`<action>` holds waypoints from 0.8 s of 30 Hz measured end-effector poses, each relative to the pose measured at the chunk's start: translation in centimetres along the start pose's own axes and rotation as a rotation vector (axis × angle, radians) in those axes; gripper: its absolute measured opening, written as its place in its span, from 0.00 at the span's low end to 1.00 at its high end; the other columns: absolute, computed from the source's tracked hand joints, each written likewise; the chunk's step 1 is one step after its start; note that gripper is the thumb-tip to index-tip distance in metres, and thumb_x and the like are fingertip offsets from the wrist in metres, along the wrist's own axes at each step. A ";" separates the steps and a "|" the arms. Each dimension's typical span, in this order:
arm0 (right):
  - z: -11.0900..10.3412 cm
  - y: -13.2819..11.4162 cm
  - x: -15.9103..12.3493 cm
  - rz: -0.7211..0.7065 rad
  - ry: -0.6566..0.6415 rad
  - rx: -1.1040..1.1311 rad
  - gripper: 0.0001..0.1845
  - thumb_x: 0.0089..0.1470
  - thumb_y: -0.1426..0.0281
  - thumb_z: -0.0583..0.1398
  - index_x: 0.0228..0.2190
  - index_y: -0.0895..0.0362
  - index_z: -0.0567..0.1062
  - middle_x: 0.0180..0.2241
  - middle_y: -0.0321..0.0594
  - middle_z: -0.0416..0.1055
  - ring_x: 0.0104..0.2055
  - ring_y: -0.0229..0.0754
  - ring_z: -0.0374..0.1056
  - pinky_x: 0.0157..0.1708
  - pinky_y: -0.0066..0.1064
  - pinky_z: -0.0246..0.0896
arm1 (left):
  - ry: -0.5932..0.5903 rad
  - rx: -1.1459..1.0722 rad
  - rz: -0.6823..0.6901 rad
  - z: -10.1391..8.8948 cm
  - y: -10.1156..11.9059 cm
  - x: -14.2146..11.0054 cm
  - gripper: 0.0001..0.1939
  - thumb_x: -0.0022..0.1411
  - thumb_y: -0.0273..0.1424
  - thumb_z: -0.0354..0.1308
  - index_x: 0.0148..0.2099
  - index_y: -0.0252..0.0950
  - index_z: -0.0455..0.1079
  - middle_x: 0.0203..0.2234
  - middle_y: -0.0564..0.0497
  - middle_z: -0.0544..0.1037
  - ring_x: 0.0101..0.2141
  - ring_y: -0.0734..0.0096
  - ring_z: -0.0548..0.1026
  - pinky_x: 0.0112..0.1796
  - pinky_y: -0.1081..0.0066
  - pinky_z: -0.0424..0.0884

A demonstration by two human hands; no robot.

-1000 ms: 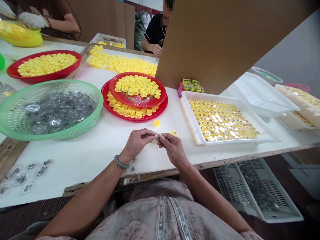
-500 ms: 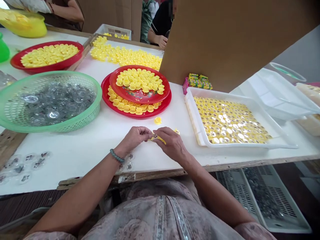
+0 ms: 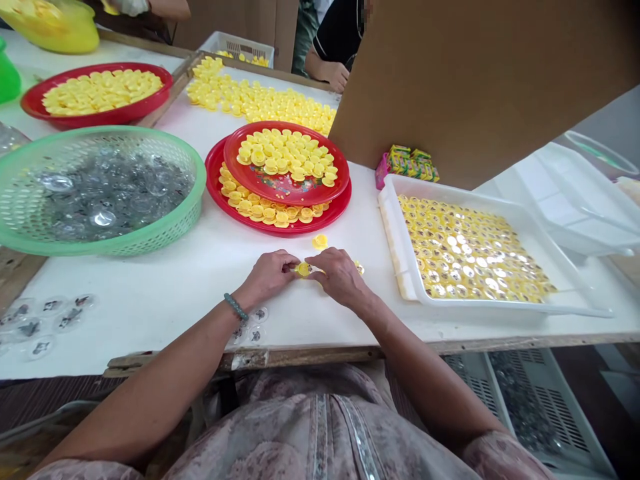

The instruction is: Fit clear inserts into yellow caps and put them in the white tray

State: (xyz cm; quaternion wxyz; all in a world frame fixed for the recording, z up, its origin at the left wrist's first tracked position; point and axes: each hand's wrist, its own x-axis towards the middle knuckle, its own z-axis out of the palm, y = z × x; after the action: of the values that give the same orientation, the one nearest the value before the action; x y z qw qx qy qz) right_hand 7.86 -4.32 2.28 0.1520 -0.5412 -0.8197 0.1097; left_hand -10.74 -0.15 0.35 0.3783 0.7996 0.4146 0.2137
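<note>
Between my two hands is a small round yellow plastic cap [image 3: 303, 269], low over the white table [image 3: 165, 293]. My left hand [image 3: 270, 275], with a beaded bracelet at the wrist, pinches its left edge. My right hand [image 3: 341, 279] has thumb and fingers closed at its right side, partly hiding what lies beneath. Just beyond the fingers rests one loose yellow cap [image 3: 320, 241]. A yellow piece with a printed face [image 3: 359, 267] shows past my right knuckles. Several clear printed discs [image 3: 257, 316] lie by my left wrist.
Red plates [image 3: 280, 230] of yellow caps stand ahead. A green basket [image 3: 100, 248] of clear discs is at left, with more discs [image 3: 43, 347] below. At right are a white tray [image 3: 407, 287] of yellow pieces and a cardboard panel [image 3: 465, 87]. Co-workers sit across.
My right hand has turned over, its back now upward, and the yellow cap shows between my fingertips. The view has tilted down and shifted slightly.
</note>
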 end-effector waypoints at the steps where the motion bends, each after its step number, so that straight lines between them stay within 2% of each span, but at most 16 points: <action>1: 0.0 0.0 0.1 -0.005 -0.011 -0.013 0.12 0.51 0.73 0.62 0.40 0.55 0.75 0.35 0.41 0.75 0.41 0.44 0.64 0.42 0.35 0.54 | -0.002 0.007 0.007 0.1 -0.1 0.1 0.08 0.53 0.27 0.58 0.37 0.35 0.75 0.29 0.51 0.74 0.27 0.73 0.69 0.30 0.74 0.64; 6: -0.3 0.2 0.7 -0.075 -0.075 -0.070 0.11 0.51 0.77 0.59 0.38 0.55 0.75 0.36 0.40 0.74 0.41 0.43 0.63 0.40 0.32 0.53 | 0.000 0.003 0.055 0.4 -0.5 0.5 0.10 0.55 0.24 0.56 0.39 0.36 0.76 0.33 0.50 0.76 0.33 0.71 0.73 0.36 0.73 0.66; 10: -0.3 0.6 1.2 -0.100 -0.102 -0.083 0.11 0.52 0.78 0.58 0.37 0.56 0.75 0.37 0.42 0.74 0.40 0.42 0.65 0.40 0.30 0.55 | 0.020 -0.018 0.059 0.5 -0.6 0.5 0.11 0.56 0.24 0.56 0.39 0.39 0.76 0.33 0.51 0.77 0.33 0.71 0.74 0.37 0.73 0.67; 19: -0.4 0.2 1.4 -0.053 -0.195 -0.220 0.08 0.55 0.72 0.57 0.37 0.57 0.74 0.34 0.42 0.74 0.38 0.41 0.67 0.35 0.28 0.55 | 0.084 0.010 0.055 0.8 -0.9 0.5 0.12 0.54 0.20 0.55 0.36 0.39 0.77 0.30 0.52 0.78 0.32 0.72 0.74 0.36 0.73 0.68; 24: -1.3 -1.1 2.7 -0.100 -0.337 -0.356 0.08 0.56 0.70 0.56 0.32 0.60 0.75 0.30 0.45 0.73 0.35 0.44 0.67 0.33 0.31 0.54 | 0.075 0.032 0.020 0.6 -0.3 0.5 0.13 0.53 0.20 0.54 0.35 0.38 0.77 0.30 0.52 0.78 0.31 0.71 0.74 0.34 0.74 0.68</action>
State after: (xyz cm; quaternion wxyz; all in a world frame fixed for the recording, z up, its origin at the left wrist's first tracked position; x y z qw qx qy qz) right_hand 6.39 -2.22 4.23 -0.0796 -0.4923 -0.8656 0.0446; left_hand -10.19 0.12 -0.30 0.3474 0.8012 0.4238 0.2405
